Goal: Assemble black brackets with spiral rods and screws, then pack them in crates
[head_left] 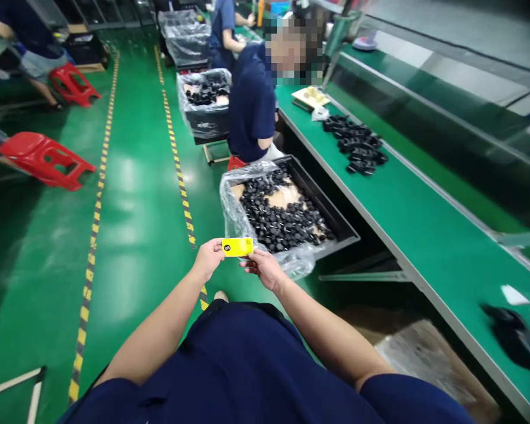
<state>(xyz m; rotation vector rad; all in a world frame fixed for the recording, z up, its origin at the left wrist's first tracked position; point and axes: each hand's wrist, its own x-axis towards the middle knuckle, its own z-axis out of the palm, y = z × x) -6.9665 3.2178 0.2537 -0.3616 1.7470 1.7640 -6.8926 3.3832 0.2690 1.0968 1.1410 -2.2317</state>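
Between my two hands, in front of my body, is a small bright yellow label card [238, 247] with a round black mark near its left end. My left hand [209, 259] pinches its left end. At the right end, the fingers and thumb of my right hand [265, 268] close on its edge. Just beyond the card stands a black tray [344, 227] lined with clear plastic [234, 200], holding many small black parts [278, 221] on a piece of cardboard.
A green workbench [446, 235] runs along the right, with a pile of black parts [355, 144] on it. A co-worker [254, 100] sits beyond the tray. Lined bins [205, 121] stand farther back. Red stools [44, 159] are at left, past striped floor tape [95, 224].
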